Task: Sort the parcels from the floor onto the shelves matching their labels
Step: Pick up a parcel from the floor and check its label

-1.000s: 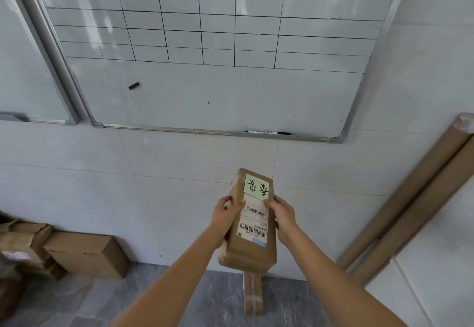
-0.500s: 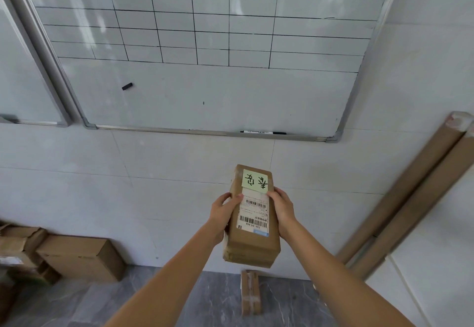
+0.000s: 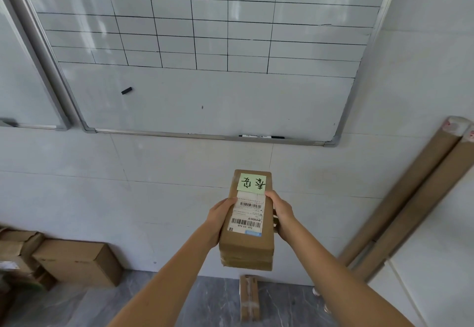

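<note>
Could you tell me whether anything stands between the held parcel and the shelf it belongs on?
That cannot be judged: no shelf is in view. Both hands, left hand and right hand, grip the parcel facing a wall.

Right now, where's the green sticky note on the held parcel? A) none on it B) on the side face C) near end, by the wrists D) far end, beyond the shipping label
D: the green sticky note sits at the far end of the parcel, just past the white shipping label, beyond both hands.
</note>
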